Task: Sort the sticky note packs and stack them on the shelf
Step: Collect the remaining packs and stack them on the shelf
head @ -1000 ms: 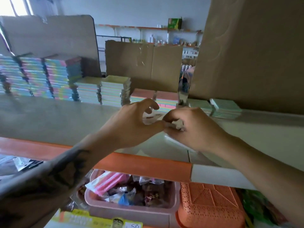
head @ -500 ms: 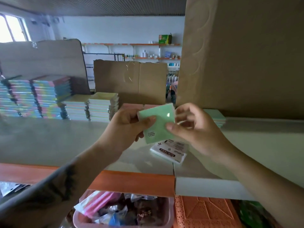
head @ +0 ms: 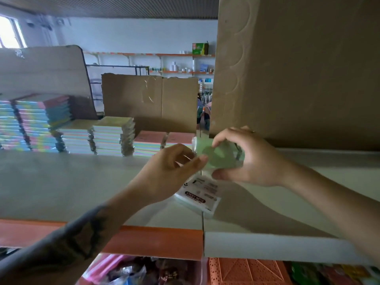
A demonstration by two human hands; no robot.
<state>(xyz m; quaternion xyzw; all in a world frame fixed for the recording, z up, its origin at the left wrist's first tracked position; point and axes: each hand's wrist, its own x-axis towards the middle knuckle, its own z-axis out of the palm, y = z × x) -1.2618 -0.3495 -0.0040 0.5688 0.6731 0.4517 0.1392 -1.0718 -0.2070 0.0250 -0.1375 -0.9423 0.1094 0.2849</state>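
Both hands pinch green pack | left hand | right hand | labelled pack lies on shelf

Between the hands, the sticky note pack is pale green. Below them lies a white pack with a red-and-black label. Left of the hands stand pastel-striped stacks in pink, blue and yellow. The shelf is grey, its front edge orange.

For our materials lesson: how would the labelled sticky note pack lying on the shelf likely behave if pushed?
The sticky note pack lies flat, so it would probably slide, not roll or tip. Its glossy wrapper suggests slipperiness. Small and thin, it is likely light.
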